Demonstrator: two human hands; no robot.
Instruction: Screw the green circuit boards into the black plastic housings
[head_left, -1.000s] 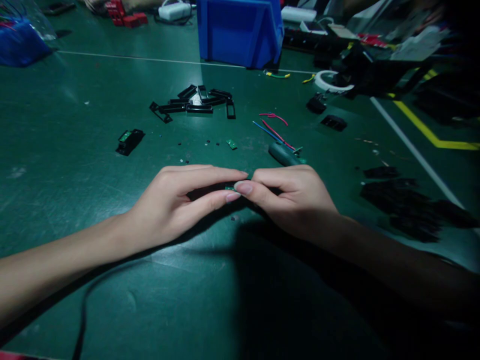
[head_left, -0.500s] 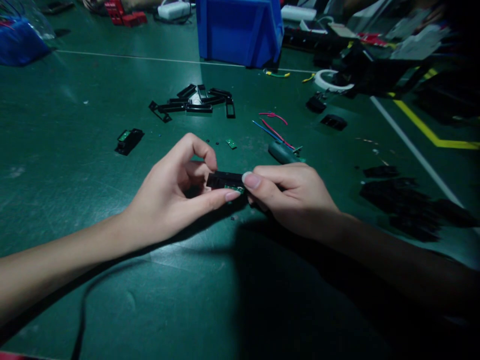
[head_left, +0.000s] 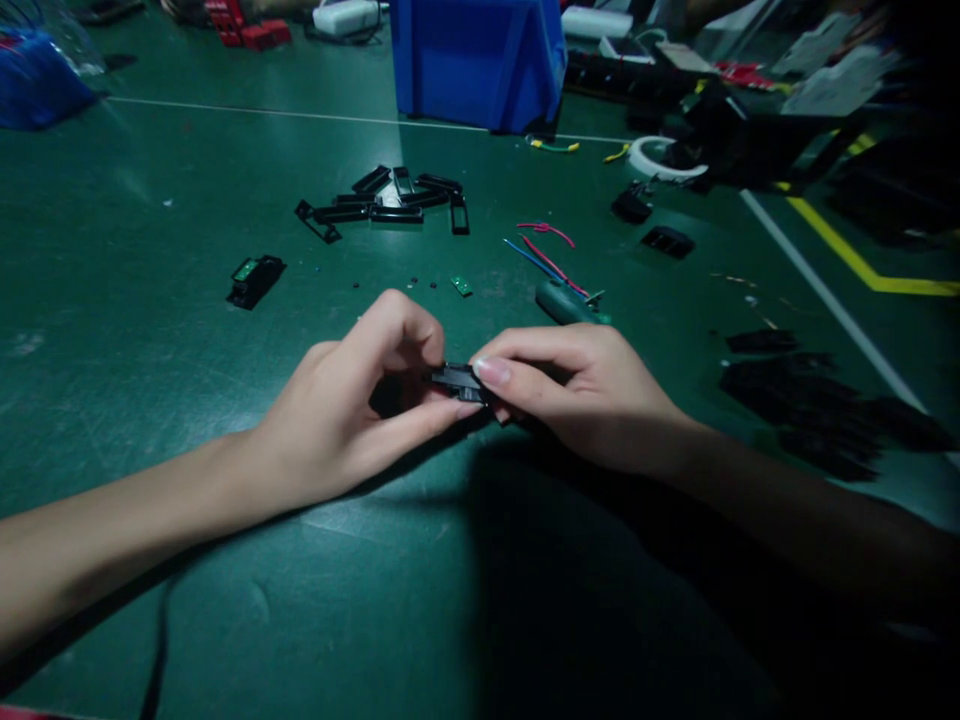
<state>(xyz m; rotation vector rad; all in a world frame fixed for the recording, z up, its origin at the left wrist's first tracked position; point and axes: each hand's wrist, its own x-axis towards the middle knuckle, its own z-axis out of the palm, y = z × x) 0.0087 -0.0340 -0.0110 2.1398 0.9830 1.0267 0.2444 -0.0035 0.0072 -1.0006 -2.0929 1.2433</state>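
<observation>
Both hands meet at the middle of the green table mat point(head_left: 150, 300), pinching one small black plastic housing point(head_left: 456, 380) between them. My left hand point(head_left: 360, 400) curls its fingers over the part's left end, thumb underneath. My right hand point(head_left: 577, 390) grips the right end with thumb and forefinger. Most of the part is hidden by the fingers. A green-handled screwdriver point(head_left: 566, 303) lies just beyond my right hand.
Several black plastic frames point(head_left: 390, 200) lie in a pile further back. A black part with a green board point(head_left: 255, 278) sits at the left, and a tiny green board point(head_left: 461, 286) near red and blue wires point(head_left: 547, 255). A blue bin point(head_left: 480, 60) stands behind; black parts point(head_left: 810, 400) lie at the right.
My hands first lay flat over the part, then lifted it so the black housing and green board showed. Now the fingers have closed round it again and it is turned edge-on.
</observation>
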